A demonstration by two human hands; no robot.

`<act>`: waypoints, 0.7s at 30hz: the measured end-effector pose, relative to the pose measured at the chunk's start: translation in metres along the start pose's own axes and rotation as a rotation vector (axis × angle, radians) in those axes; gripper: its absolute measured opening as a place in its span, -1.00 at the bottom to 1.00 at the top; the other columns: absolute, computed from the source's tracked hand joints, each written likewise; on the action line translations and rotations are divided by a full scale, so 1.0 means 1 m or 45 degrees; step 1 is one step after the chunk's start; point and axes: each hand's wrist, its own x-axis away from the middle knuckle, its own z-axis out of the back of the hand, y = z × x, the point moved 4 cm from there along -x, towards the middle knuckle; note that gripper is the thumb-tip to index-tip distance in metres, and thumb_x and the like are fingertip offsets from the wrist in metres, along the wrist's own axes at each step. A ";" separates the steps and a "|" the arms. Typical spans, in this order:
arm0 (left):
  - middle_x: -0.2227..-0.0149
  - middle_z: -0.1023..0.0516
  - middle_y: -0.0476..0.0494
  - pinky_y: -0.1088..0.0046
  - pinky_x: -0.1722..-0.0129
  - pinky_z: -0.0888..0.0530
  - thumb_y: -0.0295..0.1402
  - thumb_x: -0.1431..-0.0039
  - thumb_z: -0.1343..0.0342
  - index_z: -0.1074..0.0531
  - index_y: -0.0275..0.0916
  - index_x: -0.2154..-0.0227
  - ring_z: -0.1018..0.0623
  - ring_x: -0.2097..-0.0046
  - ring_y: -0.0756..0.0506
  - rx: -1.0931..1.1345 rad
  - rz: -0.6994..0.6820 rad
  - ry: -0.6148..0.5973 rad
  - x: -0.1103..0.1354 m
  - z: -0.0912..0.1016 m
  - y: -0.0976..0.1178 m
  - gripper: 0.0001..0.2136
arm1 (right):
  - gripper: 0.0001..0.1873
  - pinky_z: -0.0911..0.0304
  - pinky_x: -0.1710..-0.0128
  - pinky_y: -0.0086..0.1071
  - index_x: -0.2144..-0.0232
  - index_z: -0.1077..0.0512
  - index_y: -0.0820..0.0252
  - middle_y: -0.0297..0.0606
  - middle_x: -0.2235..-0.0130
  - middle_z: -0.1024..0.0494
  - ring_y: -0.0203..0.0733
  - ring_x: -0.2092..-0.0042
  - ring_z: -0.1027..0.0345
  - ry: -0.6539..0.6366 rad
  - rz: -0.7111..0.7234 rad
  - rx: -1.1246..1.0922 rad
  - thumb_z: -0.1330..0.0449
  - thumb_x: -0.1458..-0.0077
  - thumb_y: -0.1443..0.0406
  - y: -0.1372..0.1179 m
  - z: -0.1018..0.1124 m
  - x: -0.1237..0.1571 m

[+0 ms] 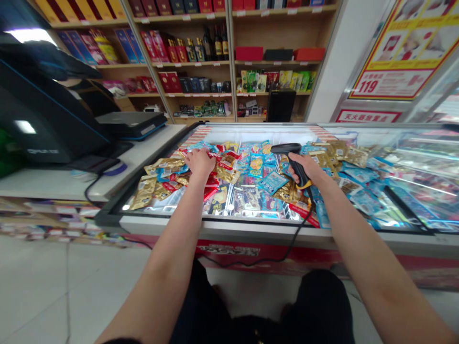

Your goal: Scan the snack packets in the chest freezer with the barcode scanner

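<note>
My right hand grips a black and yellow corded barcode scanner, its head pointing left over the packets. Its black cable hangs down past the front of the chest freezer. My left hand rests on a heap of snack packets inside the open chest freezer, fingers spread on red packets. Whether it grasps one I cannot tell. Gold, blue and red foil packets fill the freezer, and sliding glass covers its right part.
A white counter runs along the freezer's left side, holding a black cash register and a flat device. Wooden shelves of boxed goods and bottles stand behind. A red and yellow poster hangs at upper right. A tiled floor lies below.
</note>
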 end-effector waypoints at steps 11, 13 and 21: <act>0.23 -0.58 -0.29 0.01 -0.11 -0.34 0.00 0.34 -0.43 -0.51 -0.14 0.45 -0.50 -0.03 -0.41 0.323 -0.468 -0.656 0.049 -0.071 0.103 -0.58 | -0.62 -0.19 0.83 -0.46 0.52 -0.31 0.17 -0.34 0.67 -0.41 -0.32 0.74 -0.22 -0.006 0.035 -0.066 -0.27 -0.10 0.04 -0.003 -0.003 0.000; 0.26 -0.58 -0.27 0.11 -0.08 -0.39 0.08 0.43 -0.44 -0.49 -0.14 0.52 -0.51 -0.02 -0.38 0.420 -0.535 -0.776 0.059 -0.086 0.118 -0.53 | -0.63 -0.19 0.83 -0.46 0.50 -0.31 0.16 -0.34 0.67 -0.41 -0.31 0.74 -0.21 0.016 0.035 -0.081 -0.28 -0.10 0.04 -0.003 -0.002 -0.001; 0.22 -0.56 -0.36 0.02 -0.12 -0.36 -0.10 0.69 -0.53 -0.34 -0.16 0.56 -0.41 -0.15 -0.51 0.520 -0.398 -0.783 0.065 -0.106 0.149 -0.42 | -0.65 -0.21 0.81 -0.44 0.47 -0.30 0.15 -0.35 0.68 -0.39 -0.29 0.74 -0.22 0.206 0.009 -0.148 -0.25 -0.16 0.06 -0.006 0.004 -0.003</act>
